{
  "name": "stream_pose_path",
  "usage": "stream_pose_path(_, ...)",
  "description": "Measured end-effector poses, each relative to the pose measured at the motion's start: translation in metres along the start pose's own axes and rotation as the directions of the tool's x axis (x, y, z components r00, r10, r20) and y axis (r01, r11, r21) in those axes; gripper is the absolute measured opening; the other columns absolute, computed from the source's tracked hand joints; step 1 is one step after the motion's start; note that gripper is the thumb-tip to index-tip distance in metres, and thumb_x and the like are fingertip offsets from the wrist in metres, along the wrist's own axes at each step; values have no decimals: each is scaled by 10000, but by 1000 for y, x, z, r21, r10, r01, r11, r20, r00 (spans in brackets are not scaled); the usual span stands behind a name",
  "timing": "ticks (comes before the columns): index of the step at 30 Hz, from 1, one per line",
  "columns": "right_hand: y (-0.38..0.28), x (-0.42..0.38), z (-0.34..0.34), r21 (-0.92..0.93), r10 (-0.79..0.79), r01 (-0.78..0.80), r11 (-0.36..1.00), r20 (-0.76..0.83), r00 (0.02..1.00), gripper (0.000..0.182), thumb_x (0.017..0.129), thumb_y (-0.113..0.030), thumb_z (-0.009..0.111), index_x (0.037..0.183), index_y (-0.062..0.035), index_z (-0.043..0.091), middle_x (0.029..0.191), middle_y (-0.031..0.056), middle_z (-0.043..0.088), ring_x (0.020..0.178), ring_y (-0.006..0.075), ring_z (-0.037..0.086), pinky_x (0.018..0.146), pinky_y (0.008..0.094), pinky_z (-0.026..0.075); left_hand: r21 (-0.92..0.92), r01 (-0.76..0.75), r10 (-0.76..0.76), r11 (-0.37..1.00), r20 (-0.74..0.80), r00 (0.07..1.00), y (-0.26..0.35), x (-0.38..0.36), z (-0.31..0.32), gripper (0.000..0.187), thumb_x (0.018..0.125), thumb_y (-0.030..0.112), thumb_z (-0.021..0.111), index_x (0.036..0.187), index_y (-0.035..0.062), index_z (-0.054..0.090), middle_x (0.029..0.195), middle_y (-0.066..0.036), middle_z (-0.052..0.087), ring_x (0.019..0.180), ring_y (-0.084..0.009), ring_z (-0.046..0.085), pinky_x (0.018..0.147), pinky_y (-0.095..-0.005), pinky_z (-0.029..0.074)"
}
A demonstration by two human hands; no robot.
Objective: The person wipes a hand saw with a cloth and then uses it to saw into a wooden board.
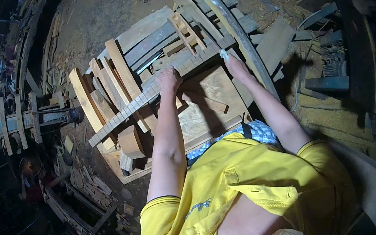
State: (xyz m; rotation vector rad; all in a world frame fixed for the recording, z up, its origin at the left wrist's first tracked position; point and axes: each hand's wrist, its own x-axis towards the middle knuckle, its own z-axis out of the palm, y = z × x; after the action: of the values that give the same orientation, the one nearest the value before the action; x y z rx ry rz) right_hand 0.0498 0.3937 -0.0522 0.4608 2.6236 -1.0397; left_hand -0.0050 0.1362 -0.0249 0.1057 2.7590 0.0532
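Observation:
A long wooden strip (130, 110) crossed by many evenly spaced lines lies diagonally over the workbench. My left hand (168, 79) is closed on the strip near its middle. Close to the strip's right end, my right hand (237, 67) is closed around a small pale object (224, 54), too small to make out. Curved wooden pieces (85, 100) stand side by side at the left, partly under the strip. A wooden block (130, 142) sits below it, near the bench's left corner. Between my forearms, a thin wooden stick (206, 102) rests on the plywood panel (214, 83).
Long planks (227, 17) cross the bench's right side, alongside a slotted wooden frame (186, 32). A machine with a motor (333, 69) stands at the right. Another person (31, 173) is dimly visible at the left, near wood scraps (94, 182) on the floor.

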Motion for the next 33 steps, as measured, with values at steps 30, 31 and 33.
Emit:
stream_pose_path(30, -5, 8, 8, 39, 23, -22, 999, -24, 999, 266, 847, -237, 447, 1044, -59, 466, 934, 217, 563, 899, 374, 540, 756, 438, 429, 40, -50, 51, 998, -6, 999, -4, 4, 4, 377, 661, 271, 587, 988, 94, 529, 1030, -137, 564, 968, -293, 541, 822, -488, 374)
stream_pose_path(31, -4, 15, 10, 50, 25, -24, 998, -34, 999, 266, 847, -237, 447, 1044, -59, 466, 934, 217, 563, 899, 374, 540, 756, 438, 429, 51, -59, 60, 997, -13, 998, -4, 4, 0, 377, 661, 271, 587, 988, 94, 529, 1030, -137, 564, 968, -293, 541, 822, -488, 374)
stream_pose_path(33, 1, 23, 12, 27, -49, 51, 998, -56, 997, 252, 848, -233, 435, 1021, -52, 465, 911, 213, 569, 869, 361, 550, 743, 423, 435, 2, -88, 88, 996, -24, 996, -1, -2, -5, 397, 654, 271, 599, 999, 87, 528, 1028, -142, 562, 973, -296, 540, 815, -494, 378)
